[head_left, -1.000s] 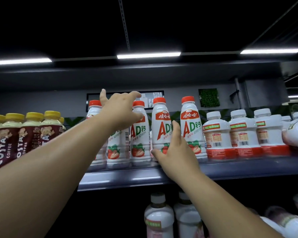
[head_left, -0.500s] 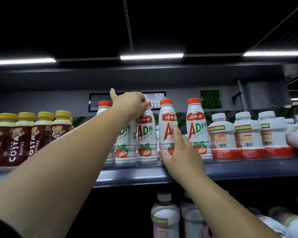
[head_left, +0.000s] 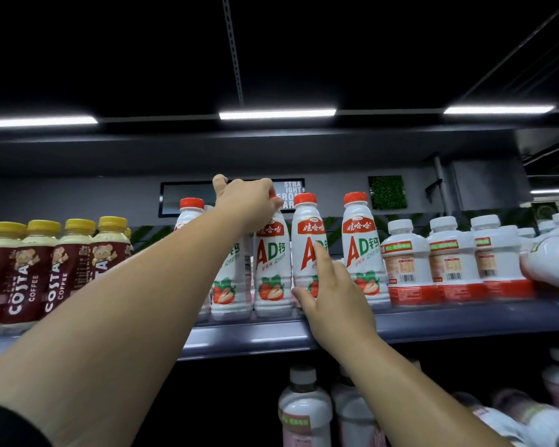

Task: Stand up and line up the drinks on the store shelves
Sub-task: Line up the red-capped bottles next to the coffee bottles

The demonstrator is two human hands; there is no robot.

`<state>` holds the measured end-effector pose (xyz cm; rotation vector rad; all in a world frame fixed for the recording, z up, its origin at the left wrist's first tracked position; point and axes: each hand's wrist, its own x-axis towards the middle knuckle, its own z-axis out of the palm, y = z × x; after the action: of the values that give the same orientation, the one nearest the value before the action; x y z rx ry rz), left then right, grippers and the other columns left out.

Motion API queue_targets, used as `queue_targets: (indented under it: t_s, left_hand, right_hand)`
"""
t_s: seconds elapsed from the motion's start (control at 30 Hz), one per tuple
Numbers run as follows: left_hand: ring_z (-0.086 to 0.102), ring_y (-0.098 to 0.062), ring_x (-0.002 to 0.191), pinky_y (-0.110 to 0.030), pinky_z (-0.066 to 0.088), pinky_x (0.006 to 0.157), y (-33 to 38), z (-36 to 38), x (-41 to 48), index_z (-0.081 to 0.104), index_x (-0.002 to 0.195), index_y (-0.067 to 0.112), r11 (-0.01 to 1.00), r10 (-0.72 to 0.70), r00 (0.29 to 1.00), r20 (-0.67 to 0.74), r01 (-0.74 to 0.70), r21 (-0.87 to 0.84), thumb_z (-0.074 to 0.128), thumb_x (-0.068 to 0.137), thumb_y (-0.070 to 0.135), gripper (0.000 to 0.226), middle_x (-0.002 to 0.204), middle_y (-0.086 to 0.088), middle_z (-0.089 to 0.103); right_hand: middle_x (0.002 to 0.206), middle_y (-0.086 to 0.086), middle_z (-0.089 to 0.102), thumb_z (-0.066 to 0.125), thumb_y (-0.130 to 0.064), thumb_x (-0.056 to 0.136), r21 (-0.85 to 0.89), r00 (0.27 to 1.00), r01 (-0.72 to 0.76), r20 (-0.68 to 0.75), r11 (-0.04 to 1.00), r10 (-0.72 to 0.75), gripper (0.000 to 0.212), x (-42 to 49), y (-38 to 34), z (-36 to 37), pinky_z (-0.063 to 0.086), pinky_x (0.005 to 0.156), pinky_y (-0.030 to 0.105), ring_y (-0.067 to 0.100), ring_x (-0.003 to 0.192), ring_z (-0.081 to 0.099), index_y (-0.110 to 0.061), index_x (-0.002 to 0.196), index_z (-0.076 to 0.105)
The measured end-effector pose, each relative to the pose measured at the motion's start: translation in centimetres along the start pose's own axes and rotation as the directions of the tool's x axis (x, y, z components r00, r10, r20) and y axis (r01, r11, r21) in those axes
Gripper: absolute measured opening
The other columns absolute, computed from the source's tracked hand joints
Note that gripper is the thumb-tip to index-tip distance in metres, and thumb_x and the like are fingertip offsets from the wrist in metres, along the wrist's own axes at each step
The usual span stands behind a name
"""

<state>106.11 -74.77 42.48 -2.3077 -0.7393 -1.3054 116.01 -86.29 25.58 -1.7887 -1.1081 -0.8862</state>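
AD bottle [head_left: 270, 253] cap under left hand [head_left: 249, 201]

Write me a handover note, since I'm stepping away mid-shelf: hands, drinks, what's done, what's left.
Left grip: curled over the cap of the second AD bottle.
Right grip: open, index finger flat against the fourth AD bottle.
Done: the red-capped AD row and the Costa bottles stand upright.
To do: straighten the row; a white bottle lies tipped at the far right of the shelf.
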Motion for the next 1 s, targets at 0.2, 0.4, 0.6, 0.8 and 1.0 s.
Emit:
queue_targets:
  t_s: [0.2,0.4,0.6,0.8,1.0]
  left_hand:
    - [0.059,-0.017,0.098,-0.046,0.018,0.1,-0.4,-0.3,0.0,0.055,0.114,0.037,1.0,0.009,1.0,0.007,-0.009,-0.008,0.033,0.1,0.055,0.032,0.088,0.011,0.067]
    - [0.059,-0.017,0.098,-0.046,0.018,0.098,-0.6,-0.5,-0.3,0.056,0.113,0.038,1.0,0.019,1.0,-0.006,-0.019,-0.008,0.033,0.1,0.055,0.032,0.089,0.011,0.068]
    - [0.059,-0.018,0.098,-0.048,0.02,0.102,-0.5,0.6,-1.1,0.058,0.109,0.037,1.0,0.021,0.997,-0.08,-0.02,0.016,0.029,0.1,0.057,0.037,0.091,0.01,0.067]
    - [0.043,-0.025,0.132,-0.057,0.009,0.115,-0.2,1.2,-2.9,0.047,0.134,0.031,1.0,0.015,0.998,-0.069,-0.015,-0.007,0.027,0.1,0.053,0.045,0.128,0.003,0.059]
    - [0.012,-0.024,0.15,-0.057,0.003,0.118,-0.1,1.8,-5.4,0.014,0.156,0.029,0.999,0.05,0.995,-0.09,-0.049,0.019,0.034,0.096,0.061,0.07,0.159,0.001,0.03]
  right_hand:
    - [0.141,-0.001,0.04,0.051,-0.054,0.097,0.014,1.0,0.003,0.001,1.0,-0.003,0.08,0.0,0.1,-0.1,0.049,0.093,0.034,0.019,0.118,0.049,-0.032,0.156,0.002]
    - [0.144,-0.001,0.036,0.052,-0.053,0.097,0.019,1.0,0.011,-0.017,1.0,-0.011,0.078,-0.1,0.1,0.0,0.048,0.091,0.032,0.019,0.119,0.049,-0.031,0.155,0.004]
    - [0.145,0.003,0.035,0.051,-0.05,0.098,0.006,1.0,-0.003,-0.003,1.0,0.003,0.077,0.0,0.0,-0.1,0.047,0.091,0.035,0.023,0.119,0.049,-0.028,0.155,0.004]
    - [0.141,0.007,0.038,0.054,-0.049,0.097,-0.006,1.0,-0.012,0.002,1.0,0.012,0.078,0.1,0.0,0.1,0.046,0.093,0.04,0.029,0.119,0.049,-0.024,0.155,0.009]
    - [0.137,0.008,0.041,0.056,-0.047,0.096,0.0,1.0,0.007,-0.017,1.0,-0.007,0.078,0.2,-0.1,0.1,0.046,0.1,0.043,0.027,0.12,0.046,-0.023,0.155,0.011]
